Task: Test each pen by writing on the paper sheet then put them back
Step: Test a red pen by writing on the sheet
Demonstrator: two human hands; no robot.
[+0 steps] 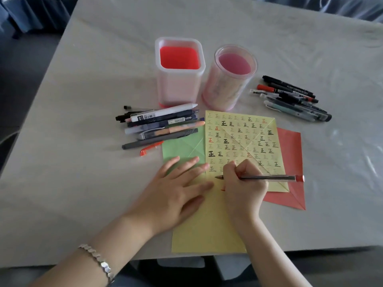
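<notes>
Grey table, near front edge: left hand spread flat on yellow paper sheet, right hand pinching red-capped pen, tip pointing left over the sheet.

1. The left wrist wears a silver metal bracelet of chunky, faceted, hexagon-shaped links.
2. The left hand and right hand are bare, as are both forearms.

Pale grey table, surface glossy and wrinkled. Green sheet and red sheet lie flat. Silver link bracelet, lower left. Blue draped fabric behind.
</notes>
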